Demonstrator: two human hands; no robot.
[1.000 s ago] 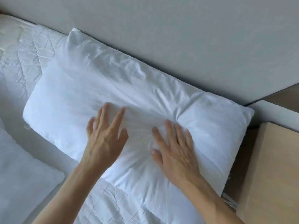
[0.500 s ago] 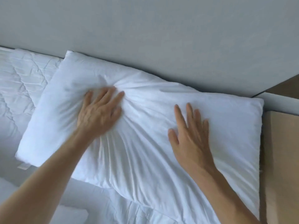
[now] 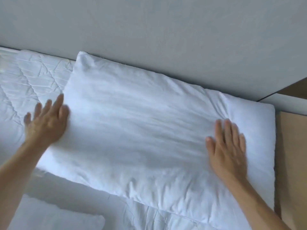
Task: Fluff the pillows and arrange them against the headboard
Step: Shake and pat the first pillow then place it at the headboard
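Two bare hands lay flat and spread on a white pillow (image 3: 141, 130) whose far edge touched the grey headboard (image 3: 166, 39). The left hand (image 3: 46, 123), fingers splayed and blurred, sat at the pillow's left end, partly over the quilted mattress cover (image 3: 25, 83). The right hand (image 3: 227, 146) pressed palm-down near the right end. A second pillow (image 3: 54, 216) lay apart at the near left, and a wooden nightstand (image 3: 292, 163) stood just beside the first pillow's right end.

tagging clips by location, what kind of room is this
Most likely a bedroom: a white pillow lies on a quilted mattress cover against a grey headboard, with a wooden bedside unit at the right. Home or hotel, I cannot tell.
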